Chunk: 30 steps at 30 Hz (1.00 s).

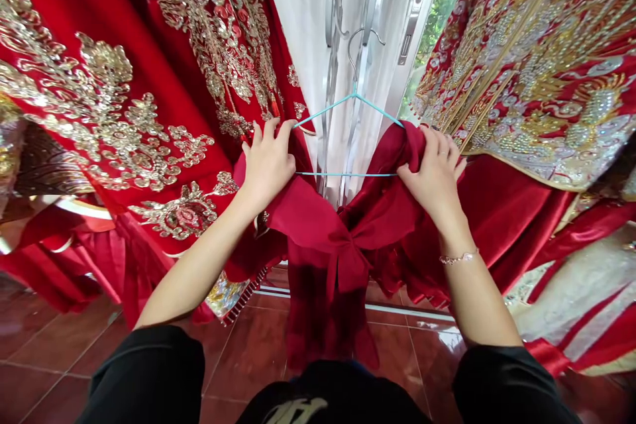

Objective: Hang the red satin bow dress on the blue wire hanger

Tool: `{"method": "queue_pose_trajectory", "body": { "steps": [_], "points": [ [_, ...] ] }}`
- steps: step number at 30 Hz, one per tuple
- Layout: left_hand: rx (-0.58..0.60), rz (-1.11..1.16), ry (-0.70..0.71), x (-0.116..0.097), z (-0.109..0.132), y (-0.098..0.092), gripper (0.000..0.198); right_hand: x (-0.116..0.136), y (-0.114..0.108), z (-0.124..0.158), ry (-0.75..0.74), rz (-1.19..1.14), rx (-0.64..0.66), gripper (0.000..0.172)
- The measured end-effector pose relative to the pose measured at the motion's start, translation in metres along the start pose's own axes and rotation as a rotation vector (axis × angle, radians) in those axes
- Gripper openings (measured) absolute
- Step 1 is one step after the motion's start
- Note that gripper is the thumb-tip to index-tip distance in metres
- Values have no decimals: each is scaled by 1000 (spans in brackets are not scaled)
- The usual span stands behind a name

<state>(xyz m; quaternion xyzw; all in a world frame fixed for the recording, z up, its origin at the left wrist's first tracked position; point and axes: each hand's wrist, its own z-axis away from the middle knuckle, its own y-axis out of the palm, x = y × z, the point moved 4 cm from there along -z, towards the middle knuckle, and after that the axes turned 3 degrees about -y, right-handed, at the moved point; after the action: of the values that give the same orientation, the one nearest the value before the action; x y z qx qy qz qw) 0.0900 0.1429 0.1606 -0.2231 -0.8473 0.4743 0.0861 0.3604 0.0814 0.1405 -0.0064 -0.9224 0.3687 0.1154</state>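
Note:
A dark red dress (318, 222) with a knotted front hangs from a thin light-blue hanger (325, 110) in front of me. My left hand (268, 162) is closed over the dress's left shoulder, its thumb near the hanger's lower bar. On the other shoulder, my right hand (437, 175) grips the bunched cloth, thumb in front and fingers over the top. The hanger's metal hook points up, close to the door handle; whether it rests on anything I cannot tell. The dress's lower part drops toward the floor between my arms.
Red gowns with gold beading (193, 146) crowd the left side. A heavily beaded red jacket (536, 73) hangs on the right. Behind the hanger are white door frames (417, 20) with a lock plate and handles. Red-brown tiles (238, 351) cover the floor.

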Motion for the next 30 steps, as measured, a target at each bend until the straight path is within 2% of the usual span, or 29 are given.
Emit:
{"method": "queue_pose_trajectory", "body": {
  "steps": [3,8,12,19,25,30],
  "points": [
    [-127,-30,-162,-3,1,-11,68,7,-6,-4,-2,77,3,61],
    [-22,-150,-251,-15,0,-29,49,17,-16,-16,19,222,114,42],
    [36,-160,-199,-12,-6,-40,42,14,-22,-25,-25,287,144,35],
    [51,-224,-161,-2,-8,-33,63,11,-22,-24,-76,291,129,38],
    [177,-247,-64,7,0,-39,60,-4,-34,-33,-115,244,241,24],
    [201,-74,-70,11,-1,-40,59,-8,-41,-38,-168,236,314,20]
  ]
}}
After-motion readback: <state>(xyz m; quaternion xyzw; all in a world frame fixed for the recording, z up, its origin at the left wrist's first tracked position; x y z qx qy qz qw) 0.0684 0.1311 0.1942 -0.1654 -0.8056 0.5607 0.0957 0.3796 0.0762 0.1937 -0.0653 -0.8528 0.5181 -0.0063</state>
